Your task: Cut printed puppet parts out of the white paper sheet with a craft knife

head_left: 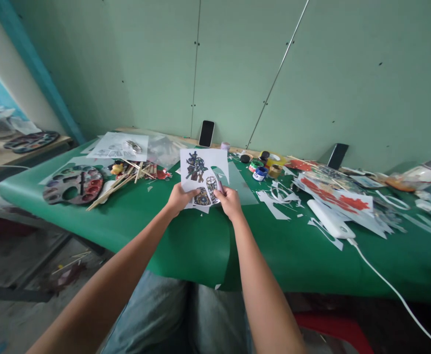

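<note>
"Two hands, one sheet (205,180). Where is it?"

"Between the left hand (181,199) and the right hand (230,201), over the worktop (196,246). Dark prints (195,166) on white; a curved notch shows just beyond the right fingers."

"Fingers?"

"Left: clamped on the lower left edge, thumb on top. Right: clamped by the lower right edge, a slim tool (220,187) in the same grip. Tool's kind too small to tell."

"Step in hand?"

"Judgement: steadying a part-cut sheet. Whether the tool is biting the paper, cannot tell."

"What does the next move call for?"

"Probably a firm left pinch, paper kept flat between both grips, right fingers loose enough to steer the tool without creasing anything."

"Surroundings?"

"Left of the left fingers: sticks (127,181), then the palette (74,178), well apart. Beyond both sets of fingers: a phone (206,133) against the wall (233,59). Right of the right fingers: scraps (277,200), with jars (260,173) farther back."
</note>
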Tool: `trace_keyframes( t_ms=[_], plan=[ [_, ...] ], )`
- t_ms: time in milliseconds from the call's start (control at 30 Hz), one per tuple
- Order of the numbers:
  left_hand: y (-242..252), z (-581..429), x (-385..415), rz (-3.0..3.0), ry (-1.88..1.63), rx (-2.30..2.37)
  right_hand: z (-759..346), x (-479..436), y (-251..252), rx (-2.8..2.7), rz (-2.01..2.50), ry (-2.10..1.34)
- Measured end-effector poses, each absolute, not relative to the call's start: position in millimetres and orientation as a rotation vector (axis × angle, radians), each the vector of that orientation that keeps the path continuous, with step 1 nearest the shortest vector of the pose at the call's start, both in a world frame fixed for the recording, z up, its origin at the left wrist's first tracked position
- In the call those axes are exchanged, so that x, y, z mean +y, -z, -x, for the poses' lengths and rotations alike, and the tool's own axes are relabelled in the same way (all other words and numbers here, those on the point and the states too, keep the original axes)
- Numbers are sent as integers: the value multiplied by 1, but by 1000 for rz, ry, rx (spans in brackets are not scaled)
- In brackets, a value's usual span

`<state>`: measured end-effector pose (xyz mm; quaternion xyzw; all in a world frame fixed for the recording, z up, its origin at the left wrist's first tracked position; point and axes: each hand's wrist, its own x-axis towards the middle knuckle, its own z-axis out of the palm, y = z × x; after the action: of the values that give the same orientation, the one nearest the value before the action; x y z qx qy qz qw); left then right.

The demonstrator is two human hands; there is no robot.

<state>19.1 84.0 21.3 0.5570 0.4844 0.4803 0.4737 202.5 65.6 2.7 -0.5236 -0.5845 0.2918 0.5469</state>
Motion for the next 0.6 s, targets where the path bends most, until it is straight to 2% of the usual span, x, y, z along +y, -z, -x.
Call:
trace_keyframes(
  t_ms=[600],
  plan=[
    [-20, -16, 87, -1386, -1069, 1159, -205, 70, 6, -1287, 1180, -761]
  ],
)
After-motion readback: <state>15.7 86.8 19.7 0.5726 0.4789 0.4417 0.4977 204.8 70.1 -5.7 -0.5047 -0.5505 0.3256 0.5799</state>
